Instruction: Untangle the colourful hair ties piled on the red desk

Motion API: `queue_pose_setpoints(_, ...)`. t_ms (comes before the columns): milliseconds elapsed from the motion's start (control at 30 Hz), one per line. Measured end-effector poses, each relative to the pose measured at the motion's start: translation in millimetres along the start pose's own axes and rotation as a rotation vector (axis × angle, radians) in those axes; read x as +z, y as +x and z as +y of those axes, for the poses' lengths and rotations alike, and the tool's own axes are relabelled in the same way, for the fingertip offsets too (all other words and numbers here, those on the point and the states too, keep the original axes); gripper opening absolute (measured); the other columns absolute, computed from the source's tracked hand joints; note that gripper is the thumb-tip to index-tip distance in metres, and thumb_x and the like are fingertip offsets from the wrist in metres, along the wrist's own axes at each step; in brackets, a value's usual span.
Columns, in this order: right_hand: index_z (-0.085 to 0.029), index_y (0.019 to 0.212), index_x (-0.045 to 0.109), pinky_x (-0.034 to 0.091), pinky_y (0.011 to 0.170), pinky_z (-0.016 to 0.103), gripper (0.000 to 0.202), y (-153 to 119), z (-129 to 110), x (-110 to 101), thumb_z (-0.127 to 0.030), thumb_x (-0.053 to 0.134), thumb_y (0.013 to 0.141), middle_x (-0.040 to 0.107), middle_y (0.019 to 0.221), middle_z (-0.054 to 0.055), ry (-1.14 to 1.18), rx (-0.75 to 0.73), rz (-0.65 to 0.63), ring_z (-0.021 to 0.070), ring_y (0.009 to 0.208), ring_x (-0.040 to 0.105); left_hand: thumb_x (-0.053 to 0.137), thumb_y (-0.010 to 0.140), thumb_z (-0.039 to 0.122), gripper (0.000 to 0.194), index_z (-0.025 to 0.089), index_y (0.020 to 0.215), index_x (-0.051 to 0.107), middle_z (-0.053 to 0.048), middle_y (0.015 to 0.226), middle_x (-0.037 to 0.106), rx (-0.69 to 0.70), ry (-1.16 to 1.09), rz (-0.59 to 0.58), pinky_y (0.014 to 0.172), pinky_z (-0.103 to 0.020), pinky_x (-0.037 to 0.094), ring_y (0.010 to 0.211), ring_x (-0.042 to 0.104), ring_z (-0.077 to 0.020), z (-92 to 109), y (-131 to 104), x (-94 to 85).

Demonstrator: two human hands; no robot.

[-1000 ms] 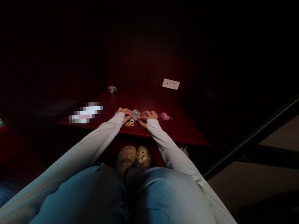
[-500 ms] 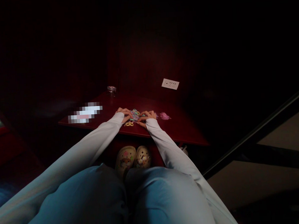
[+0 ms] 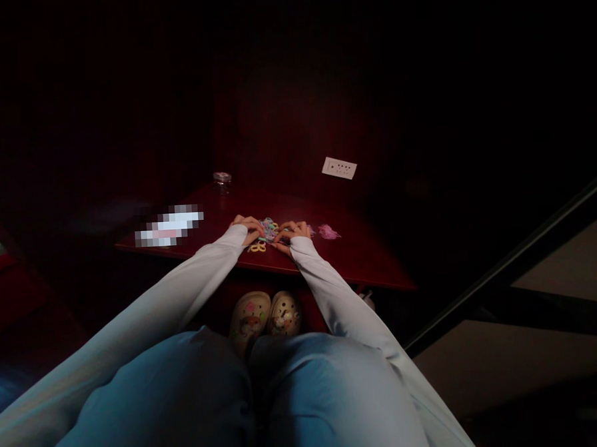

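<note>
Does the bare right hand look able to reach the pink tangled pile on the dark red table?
Probably yes: the pink tangled pile lies just right of the right hand, and nothing visible blocks it.

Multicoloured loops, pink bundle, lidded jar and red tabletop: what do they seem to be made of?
Multicoloured loops: perhaps soft elastic or rubber, being thin and curved; too small to be sure.
Pink bundle: fine strands, from its wispy edge; fibre or elastic unclear.
Lidded jar: clear glass or plastic, as its body looks see-through.
Red tabletop: probably varnished wood or laminate, given its smooth, faint sheen.
</note>
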State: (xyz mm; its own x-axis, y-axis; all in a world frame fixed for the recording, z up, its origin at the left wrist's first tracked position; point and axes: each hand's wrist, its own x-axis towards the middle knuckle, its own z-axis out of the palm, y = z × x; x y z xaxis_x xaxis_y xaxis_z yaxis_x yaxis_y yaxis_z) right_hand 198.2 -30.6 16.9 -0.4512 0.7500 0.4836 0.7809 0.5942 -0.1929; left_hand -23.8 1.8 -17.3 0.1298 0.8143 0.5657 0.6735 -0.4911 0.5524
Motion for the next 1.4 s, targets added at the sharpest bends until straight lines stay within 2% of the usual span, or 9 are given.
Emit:
queue_pose_setpoints(267, -0.029, 0.089, 0.082, 0.031, 0.098, 0.041, 0.022, 3.0, 3.6, 1.8, -0.048, 0.073, 0.091, 0.068, 0.12, 0.004, 0.015, -0.014, -0.015, 0.026, 0.112, 0.041, 0.07, 0.081, 0.026, 0.012, 0.027, 0.074, 0.08, -0.001, 0.1, 0.076, 0.024, 0.004, 0.001, 0.1, -0.042, 0.039, 0.101, 0.055, -0.0235, -0.6, 0.7, -2.6)
queue_pose_setpoints(467, -0.03, 0.091, 0.082, 0.031, 0.097, 0.041, 0.022, 3.0, 4.4, 1.8, -0.05, 0.072, 0.091, 0.068, 0.119, 0.004, 0.027, -0.008, 0.017, 0.0255, 0.111, 0.042, 0.068, 0.083, 0.025, 0.013, 0.027, 0.087, 0.08, -0.001, 0.111, 0.073, 0.064, 0.028, -0.013, 0.1, -0.042, 0.039, 0.105, 0.054, -0.0235, 6.2, -0.4, -5.7)
queue_pose_setpoints(600, -0.03, 0.092, 0.082, 0.032, 0.098, 0.041, 0.02, 3.5, 2.8, -0.6, -0.048, 0.074, 0.09, 0.069, 0.117, 0.003, 0.03, 0.023, 0.051, 0.0257, 0.113, 0.043, 0.067, 0.087, 0.035, 0.013, 0.029, 0.088, 0.079, 0.0, 0.112, 0.074, 0.052, 0.06, 0.012, 0.097, -0.043, 0.039, 0.103, 0.051, -0.0244, 12.1, -1.3, -2.0)
queue_pose_setpoints(733, -0.03, 0.092, 0.082, 0.034, 0.098, 0.042, 0.018, 3.0, 0.3, -4.0, -0.046, 0.075, 0.09, 0.07, 0.116, 0.003, 0.049, 0.064, 0.088, 0.0262, 0.114, 0.044, 0.067, 0.089, 0.047, 0.021, 0.031, 0.09, 0.08, 0.0, 0.114, 0.073, 0.065, 0.09, -0.058, 0.096, -0.044, 0.039, 0.104, 0.049, -0.0257, 14.9, -2.2, -3.9)
queue_pose_setpoints(867, -0.03, 0.091, 0.082, 0.034, 0.098, 0.041, 0.016, 2.3, -1.2, -5.5, -0.045, 0.075, 0.09, 0.071, 0.116, 0.003, 0.057, 0.066, 0.086, 0.0259, 0.114, 0.044, 0.063, 0.092, 0.05, 0.025, 0.033, 0.098, 0.08, 0.0, 0.119, 0.072, 0.146, 0.09, -0.097, 0.097, -0.044, 0.04, 0.106, 0.049, -0.0259, 16.2, -5.4, -6.6)
queue_pose_setpoints(1000, -0.03, 0.092, 0.081, 0.033, 0.098, 0.04, 0.018, 1.2, -2.4, -7.1, -0.046, 0.073, 0.092, 0.071, 0.117, 0.003, 0.056, 0.054, 0.08, 0.0255, 0.114, 0.044, 0.062, 0.092, 0.046, 0.024, 0.03, 0.09, 0.079, -0.001, 0.116, 0.073, 0.127, 0.105, -0.075, 0.096, -0.043, 0.04, 0.103, 0.049, -0.0254, 17.1, -4.6, -4.6)
queue_pose_setpoints(1200, -0.032, 0.106, 0.08, 0.033, 0.098, 0.04, 0.022, -0.3, -5.0, -9.3, -0.047, 0.069, 0.094, 0.071, 0.118, 0.002, 0.08, 0.071, 0.072, 0.025, 0.112, 0.045, 0.062, 0.092, 0.042, 0.024, 0.027, 0.083, 0.078, -0.002, 0.114, 0.073, 0.122, 0.034, -0.093, 0.098, -0.043, 0.04, 0.101, 0.05, -0.0249, 13.4, -0.6, -6.0)
queue_pose_setpoints(1333, -0.031, 0.101, 0.081, 0.032, 0.097, 0.041, 0.03, 1.1, -4.7, -7.0, -0.046, 0.055, 0.103, 0.07, 0.118, 0.003, 0.029, 0.153, 0.051, 0.0258, 0.114, 0.044, 0.062, 0.092, 0.045, 0.026, 0.027, 0.079, 0.076, -0.001, 0.11, 0.074, 0.104, -0.012, -0.031, 0.096, -0.042, 0.041, 0.098, 0.05, -0.0245, 12.4, -1.0, -4.3)
queue_pose_setpoints(1400, -0.032, 0.1, 0.082, 0.032, 0.098, 0.041, 0.033, 1.0, -4.2, -5.3, -0.047, 0.052, 0.104, 0.07, 0.118, 0.003, 0.013, 0.132, 0.036, 0.0254, 0.113, 0.044, 0.062, 0.092, 0.047, 0.028, 0.027, 0.077, 0.076, -0.001, 0.108, 0.074, 0.099, -0.021, -0.01, 0.095, -0.041, 0.041, 0.097, 0.05, -0.0243, 12.7, -1.0, -3.9)
